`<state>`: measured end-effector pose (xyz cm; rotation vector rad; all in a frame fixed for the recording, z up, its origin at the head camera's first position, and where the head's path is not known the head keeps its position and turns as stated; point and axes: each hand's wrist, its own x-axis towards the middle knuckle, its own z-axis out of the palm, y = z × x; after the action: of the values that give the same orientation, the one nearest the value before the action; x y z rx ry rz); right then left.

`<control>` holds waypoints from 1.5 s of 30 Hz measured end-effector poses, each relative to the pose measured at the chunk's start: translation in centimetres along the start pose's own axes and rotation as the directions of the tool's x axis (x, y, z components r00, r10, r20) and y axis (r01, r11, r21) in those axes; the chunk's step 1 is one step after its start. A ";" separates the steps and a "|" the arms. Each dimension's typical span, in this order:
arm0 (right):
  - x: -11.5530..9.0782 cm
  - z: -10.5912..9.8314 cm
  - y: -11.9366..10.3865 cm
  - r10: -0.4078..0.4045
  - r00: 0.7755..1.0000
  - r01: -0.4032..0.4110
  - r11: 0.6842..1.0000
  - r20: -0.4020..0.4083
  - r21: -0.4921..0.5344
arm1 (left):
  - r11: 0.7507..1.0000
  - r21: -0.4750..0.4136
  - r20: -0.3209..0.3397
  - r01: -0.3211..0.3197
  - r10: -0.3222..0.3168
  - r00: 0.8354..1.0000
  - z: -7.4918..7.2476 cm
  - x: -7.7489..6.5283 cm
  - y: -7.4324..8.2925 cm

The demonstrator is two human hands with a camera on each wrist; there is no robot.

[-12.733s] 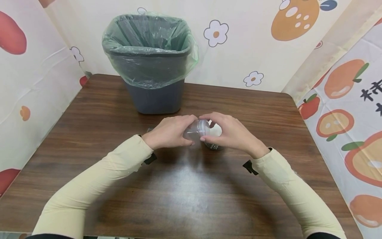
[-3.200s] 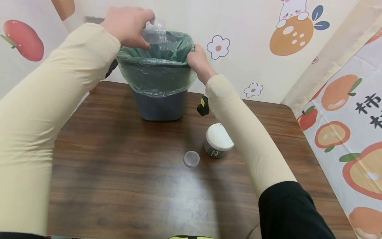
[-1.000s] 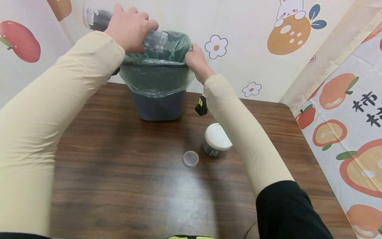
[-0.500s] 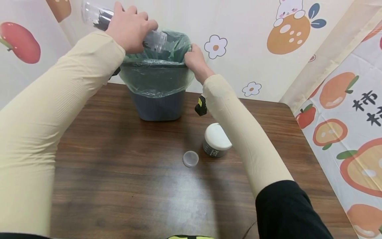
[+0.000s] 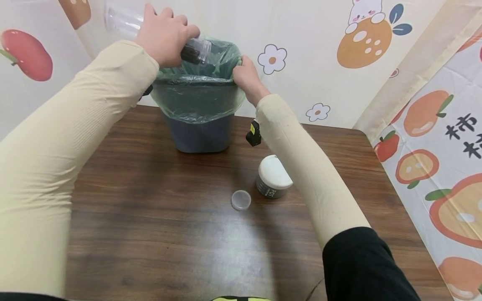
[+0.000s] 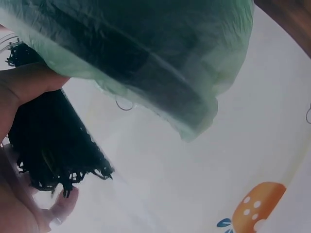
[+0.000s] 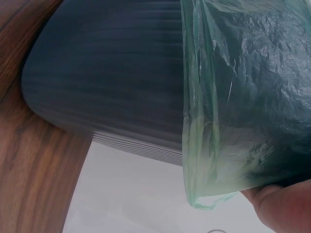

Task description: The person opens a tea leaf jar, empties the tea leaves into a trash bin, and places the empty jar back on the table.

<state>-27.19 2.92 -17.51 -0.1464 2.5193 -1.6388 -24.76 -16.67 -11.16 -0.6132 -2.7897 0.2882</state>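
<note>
My left hand [image 5: 165,35] grips a clear plastic jar [image 5: 123,21] around its middle. The jar lies tilted over the bin, with its uncapped mouth pointing right and down inside the opening. Dark shredded pieces [image 6: 48,131] are bunched toward the mouth end, while the base end is see-through. Below stands a dark grey trash bin [image 5: 199,136] lined with a thin green plastic bag [image 5: 199,98]. At the bin's right rim, my right hand [image 5: 249,77] holds the edge, fingers curled over bag and rim. The right wrist view shows part of that hand beside the bag.
A small clear round lid [image 5: 241,200] lies on the wooden table [image 5: 169,234]. Right of it stands a dark pot with a white lid [image 5: 275,172], partly covered by my right sleeve. A fruit-patterned cloth wall [image 5: 297,54] rises directly behind the bin.
Both hands have gone from the jar above the table to the bin, and the lid is off. Over the last second, dark pieces have slid from the jar's base toward its mouth.
</note>
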 end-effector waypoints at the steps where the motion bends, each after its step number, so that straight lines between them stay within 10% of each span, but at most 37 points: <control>1: 0.0 0.0 0.0 0.000 1.000 0.000 1.000 0.001 0.001 | 1.000 -0.010 0.002 0.003 -0.003 1.000 0.0 0.0 0.0; 22: 0.1 0.0 0.1 -0.003 1.000 0.003 1.000 -0.003 -0.012 | 0.996 -0.052 0.079 0.067 -0.063 0.995 -0.1 0.0 0.1; 45: 0.2 -0.1 0.1 -0.004 1.000 0.004 1.000 -0.017 -0.024 | 0.998 -0.053 -0.053 0.019 -0.022 0.998 -0.5 0.3 0.0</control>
<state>-27.37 3.00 -17.58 -0.1403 2.5531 -1.6188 -24.86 -16.47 -10.68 -0.5950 -2.7584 0.1925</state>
